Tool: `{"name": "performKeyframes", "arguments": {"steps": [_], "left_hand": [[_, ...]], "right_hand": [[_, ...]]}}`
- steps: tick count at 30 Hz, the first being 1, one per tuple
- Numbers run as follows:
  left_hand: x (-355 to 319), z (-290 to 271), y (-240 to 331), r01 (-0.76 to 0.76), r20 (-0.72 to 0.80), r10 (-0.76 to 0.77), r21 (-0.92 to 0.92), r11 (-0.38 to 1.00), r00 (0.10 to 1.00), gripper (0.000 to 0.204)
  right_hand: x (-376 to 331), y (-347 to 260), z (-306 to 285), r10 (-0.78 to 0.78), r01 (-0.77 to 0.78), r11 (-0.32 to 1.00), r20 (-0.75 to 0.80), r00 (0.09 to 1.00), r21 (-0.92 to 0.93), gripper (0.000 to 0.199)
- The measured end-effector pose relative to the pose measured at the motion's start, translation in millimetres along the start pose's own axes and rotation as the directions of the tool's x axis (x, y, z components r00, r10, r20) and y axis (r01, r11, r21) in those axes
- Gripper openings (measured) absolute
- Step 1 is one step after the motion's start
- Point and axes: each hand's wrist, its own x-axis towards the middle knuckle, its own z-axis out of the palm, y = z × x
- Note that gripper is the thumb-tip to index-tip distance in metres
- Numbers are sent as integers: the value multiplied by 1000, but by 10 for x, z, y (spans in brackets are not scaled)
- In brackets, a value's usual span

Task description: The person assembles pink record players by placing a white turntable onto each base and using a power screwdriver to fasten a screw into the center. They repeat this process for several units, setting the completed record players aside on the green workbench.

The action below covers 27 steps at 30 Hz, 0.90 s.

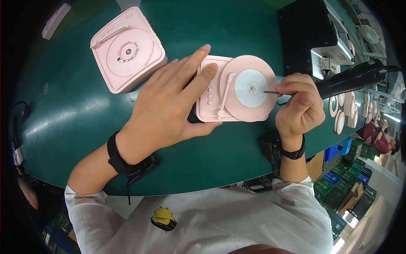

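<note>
A pink toy turntable (220, 99) with a round pink disc and silver centre lies on the green table (84, 114). My left hand (169, 106) rests flat against its left side, fingers over the top left corner. My right hand (298, 103) grips a black power screwdriver (353, 78), whose thin bit (270, 92) points left at the silver centre of the disc.
A second pink turntable unit (127, 48) sits at the back left. A black machine (313, 36) stands at the back right. Several pink parts (344, 110) lie to the right. Both wrists wear black straps. Green crates (338, 186) stand below the table edge.
</note>
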Motion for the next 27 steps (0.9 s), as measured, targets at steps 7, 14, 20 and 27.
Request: {"name": "performKeyframes", "arguments": {"steps": [7,14,20,27], "left_hand": [[8,-2,-16,5,10,-5,-12,1000,1000,93],[14,-36,47,7,43,-11,85,996,999,91],[33,-77,79,2,76,-11,123,992,997,88],[27,-96,92,-9,77,-5,179,984,997,87]], "right_hand": [[-16,-1,0,7,-7,1000,-7,1000,16,58],[1,9,22,3,-3,999,4,1000,32,57],[-17,58,74,-35,53,986,-111,993,161,47],[-9,-2,27,-21,22,998,-10,1000,53,56]]}}
